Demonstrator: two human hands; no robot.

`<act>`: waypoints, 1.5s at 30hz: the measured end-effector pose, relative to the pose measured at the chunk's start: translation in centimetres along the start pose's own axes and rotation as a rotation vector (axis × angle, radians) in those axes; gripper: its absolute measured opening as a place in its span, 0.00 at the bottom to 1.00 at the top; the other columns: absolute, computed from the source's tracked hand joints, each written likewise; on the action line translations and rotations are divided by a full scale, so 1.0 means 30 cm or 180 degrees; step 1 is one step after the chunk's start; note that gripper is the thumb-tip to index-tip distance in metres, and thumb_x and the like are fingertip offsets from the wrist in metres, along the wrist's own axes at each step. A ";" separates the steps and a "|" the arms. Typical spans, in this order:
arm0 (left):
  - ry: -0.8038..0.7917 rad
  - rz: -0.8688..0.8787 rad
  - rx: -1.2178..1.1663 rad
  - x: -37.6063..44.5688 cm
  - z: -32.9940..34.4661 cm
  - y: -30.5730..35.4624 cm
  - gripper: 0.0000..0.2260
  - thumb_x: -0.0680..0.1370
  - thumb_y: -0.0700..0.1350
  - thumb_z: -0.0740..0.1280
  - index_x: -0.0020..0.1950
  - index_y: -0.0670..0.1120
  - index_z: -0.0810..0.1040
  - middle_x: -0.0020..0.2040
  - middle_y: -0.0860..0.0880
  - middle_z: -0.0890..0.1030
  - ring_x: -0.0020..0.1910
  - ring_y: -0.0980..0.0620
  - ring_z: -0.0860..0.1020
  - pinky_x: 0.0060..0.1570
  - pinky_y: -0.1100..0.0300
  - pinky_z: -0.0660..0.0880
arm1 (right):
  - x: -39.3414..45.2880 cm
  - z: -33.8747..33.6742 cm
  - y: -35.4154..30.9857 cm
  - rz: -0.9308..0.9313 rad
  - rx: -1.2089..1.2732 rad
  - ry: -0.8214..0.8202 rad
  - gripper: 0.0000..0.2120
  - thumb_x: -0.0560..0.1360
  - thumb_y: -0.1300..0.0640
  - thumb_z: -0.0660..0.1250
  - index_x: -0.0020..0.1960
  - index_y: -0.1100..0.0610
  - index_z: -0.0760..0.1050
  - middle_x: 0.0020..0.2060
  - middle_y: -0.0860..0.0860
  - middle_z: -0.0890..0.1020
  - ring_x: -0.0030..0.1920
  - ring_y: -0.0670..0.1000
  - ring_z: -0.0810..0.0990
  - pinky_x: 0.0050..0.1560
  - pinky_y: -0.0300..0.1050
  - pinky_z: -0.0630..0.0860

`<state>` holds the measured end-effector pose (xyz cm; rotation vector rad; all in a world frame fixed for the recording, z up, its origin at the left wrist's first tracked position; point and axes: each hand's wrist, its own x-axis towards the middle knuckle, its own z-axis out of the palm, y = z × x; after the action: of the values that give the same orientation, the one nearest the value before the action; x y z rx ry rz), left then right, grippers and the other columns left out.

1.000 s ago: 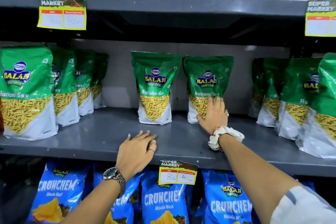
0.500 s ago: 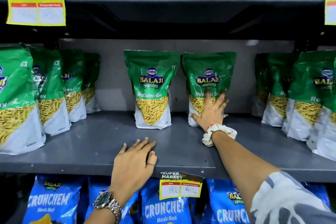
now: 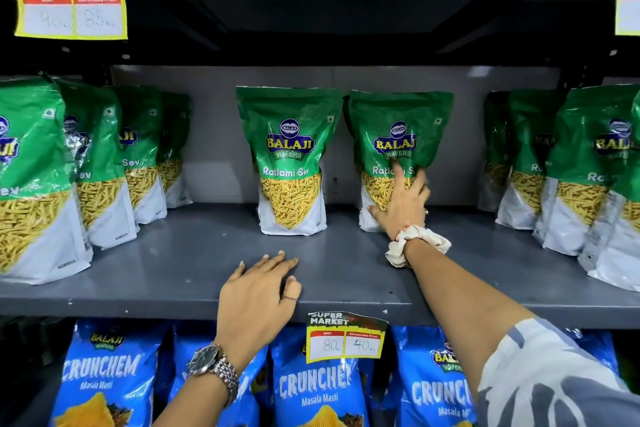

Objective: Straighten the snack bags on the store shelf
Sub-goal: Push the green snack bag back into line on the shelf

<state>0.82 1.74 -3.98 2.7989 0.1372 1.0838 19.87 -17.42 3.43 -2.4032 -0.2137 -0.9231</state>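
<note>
Two green Ratlami Sev bags stand upright at the back of the grey middle shelf (image 3: pixel 173 263). My right hand (image 3: pixel 403 199) lies flat with spread fingers against the lower front of the right green bag (image 3: pixel 398 135), pressing it, not gripping. The left green bag (image 3: pixel 290 163) stands free beside it. My left hand (image 3: pixel 258 298), with a watch on the wrist, rests palm down on the shelf's front edge and holds nothing.
A row of green bags (image 3: pixel 97 163) runs back along the left, another row (image 3: pixel 575 170) along the right. Blue Crunchem bags (image 3: pixel 318 388) fill the shelf below. Yellow price tags (image 3: pixel 346 336) hang from the shelf edges.
My right hand has slid higher up the front of the right green bag. The view has moved closer and lower. My left hand stays on the shelf edge.
</note>
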 end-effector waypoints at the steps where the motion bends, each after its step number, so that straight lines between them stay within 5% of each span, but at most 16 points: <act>1: 0.0010 -0.0011 -0.0002 -0.001 0.000 0.001 0.22 0.73 0.55 0.50 0.59 0.55 0.79 0.62 0.52 0.79 0.63 0.54 0.75 0.63 0.50 0.69 | -0.007 -0.012 0.004 -0.0006 0.0012 0.0012 0.45 0.67 0.51 0.77 0.75 0.49 0.53 0.73 0.66 0.55 0.67 0.70 0.62 0.62 0.65 0.70; 20: -0.0197 -0.0064 -0.0039 0.000 -0.010 0.004 0.30 0.70 0.59 0.44 0.63 0.55 0.75 0.66 0.52 0.76 0.66 0.54 0.71 0.66 0.51 0.64 | -0.273 -0.252 0.000 -0.0085 0.0289 0.0255 0.48 0.64 0.52 0.79 0.75 0.43 0.54 0.74 0.59 0.55 0.66 0.65 0.65 0.55 0.63 0.75; 45: -0.0330 -0.0024 -0.0047 -0.001 -0.027 0.005 0.24 0.73 0.56 0.50 0.64 0.55 0.75 0.67 0.52 0.75 0.67 0.53 0.71 0.66 0.50 0.64 | -0.402 -0.361 0.015 -0.0153 0.0325 0.0383 0.49 0.64 0.51 0.78 0.76 0.41 0.52 0.75 0.58 0.55 0.68 0.63 0.64 0.52 0.64 0.77</act>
<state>0.27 1.68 -3.39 2.8316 0.1283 0.9315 4.78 -23.16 1.93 -2.2497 -0.2678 -1.0496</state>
